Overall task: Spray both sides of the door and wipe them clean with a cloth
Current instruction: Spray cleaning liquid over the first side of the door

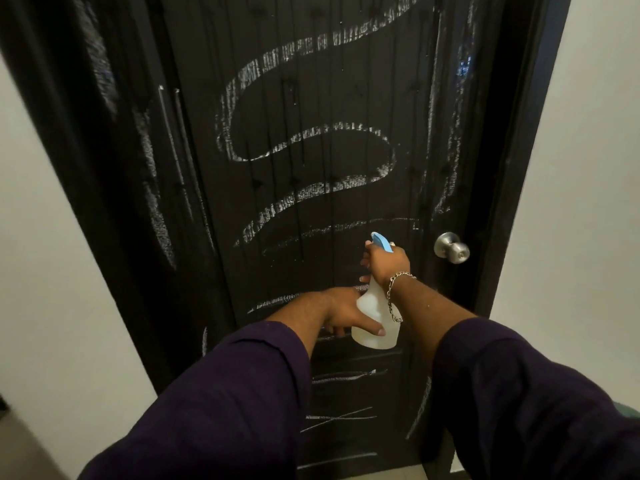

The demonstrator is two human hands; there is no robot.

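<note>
A black door (311,116) fills the view, shut in its frame and covered with white chalk scribbles and thin streaks of running liquid. My right hand (386,263) grips the neck of a translucent white spray bottle (372,320) with a blue nozzle (381,241), held close to the door below its middle. My left hand (346,315) steadies the bottle's base, thumb laid across its front and fingers behind it. No cloth is in view.
A round silver door knob (452,247) sticks out at the door's right edge, just right of the bottle. White walls (581,202) flank the black door frame (512,168) on both sides. A strip of tiled floor (20,445) shows at the bottom left.
</note>
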